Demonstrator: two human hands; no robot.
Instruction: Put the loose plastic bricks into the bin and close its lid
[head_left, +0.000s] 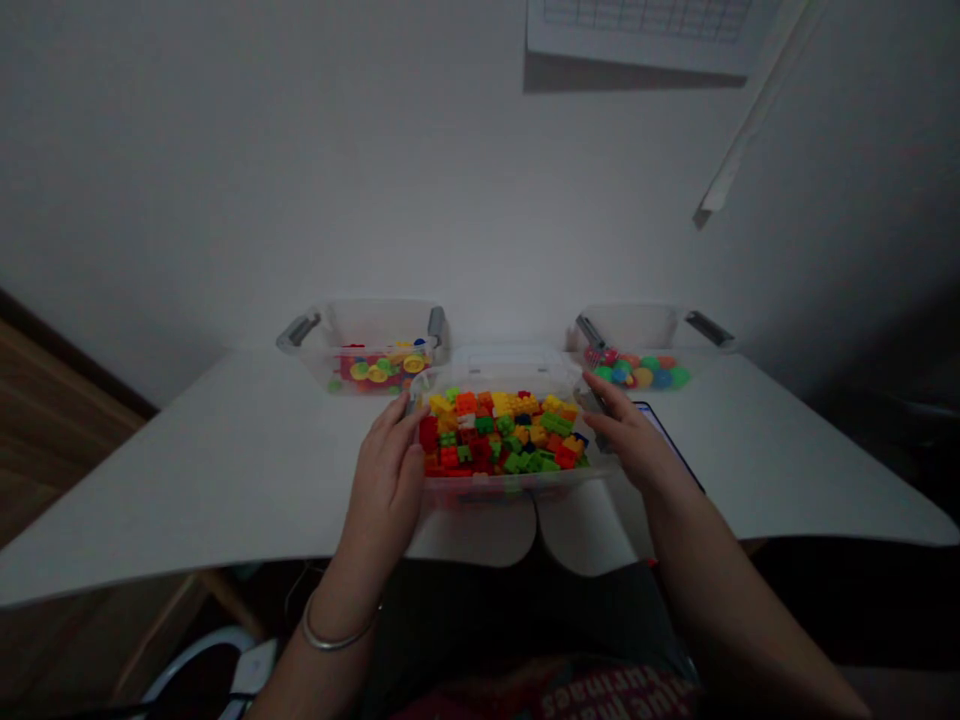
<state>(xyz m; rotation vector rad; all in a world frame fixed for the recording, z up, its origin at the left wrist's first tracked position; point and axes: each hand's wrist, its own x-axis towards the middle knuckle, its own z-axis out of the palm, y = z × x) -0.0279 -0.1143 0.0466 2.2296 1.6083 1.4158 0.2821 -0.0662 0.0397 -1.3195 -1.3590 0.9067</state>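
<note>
A clear plastic storage box (525, 483) stands in the middle, near the table's front edge. Colourful toy building bricks (502, 435) fill it, mostly yellow, orange, red and green. My left hand (386, 480) grips the left end, with its fingertips at the rim and its thumb towards me. At the opposite end, my right hand (634, 435) holds the box by its side, close to the grey handle (598, 415). Parts of both end handles are covered by my fingers.
Behind on the left is a clear bin (375, 325) with colourful plastic pieces; behind on the right, another bin (637, 325) holds coloured balls. A phone (667, 440) lies beside my right hand on the white table (262, 450). The wall (450, 180) rises behind.
</note>
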